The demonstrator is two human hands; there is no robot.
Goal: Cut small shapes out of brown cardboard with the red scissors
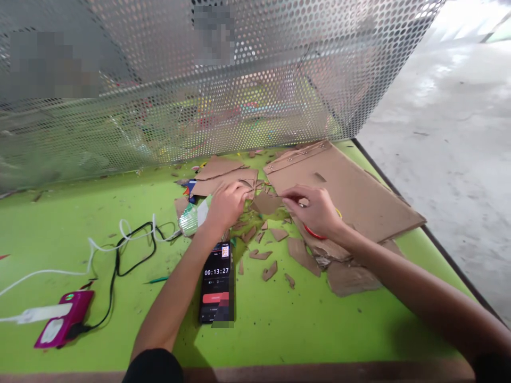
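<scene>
Green table lies under your hands, a holey metal wall behind. Your left hand pinches a cardboard bit. Just right of it, your right hand is curled tight on a red tool. Scraps lie below both grips

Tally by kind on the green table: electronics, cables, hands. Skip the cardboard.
Phone: 1
Pink device: 1
Cables: 2 (white cable, black cable)
Hands: 2 (left hand, right hand)
Total: 6
</scene>
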